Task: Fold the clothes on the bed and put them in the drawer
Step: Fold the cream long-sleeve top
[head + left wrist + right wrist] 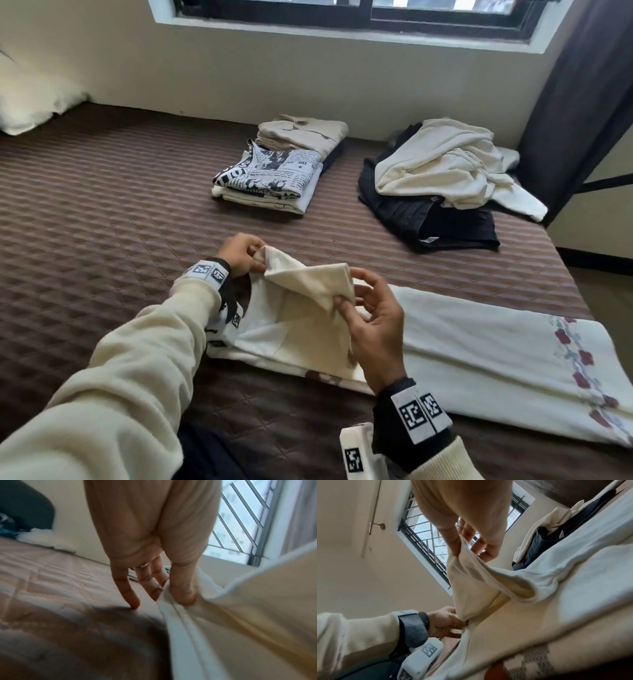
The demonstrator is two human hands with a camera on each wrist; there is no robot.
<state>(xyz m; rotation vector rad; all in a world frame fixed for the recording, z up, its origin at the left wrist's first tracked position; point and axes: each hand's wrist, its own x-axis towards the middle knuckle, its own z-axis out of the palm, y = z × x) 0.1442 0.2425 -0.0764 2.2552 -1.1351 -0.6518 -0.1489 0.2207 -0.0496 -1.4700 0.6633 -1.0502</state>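
Cream garment (479, 346) flat on bed (102, 212), near edge. My left hand (239, 255) and right hand (371, 329) each pinch one raised corner. Keep edge taut, lay flap square, smooth creases before release.

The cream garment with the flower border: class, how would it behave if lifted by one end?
Probably floppy: the cream garment sags between the left hand and right hand. Likely light, since fingertip pinches raise its end. The unheld length would probably drape and unfold.
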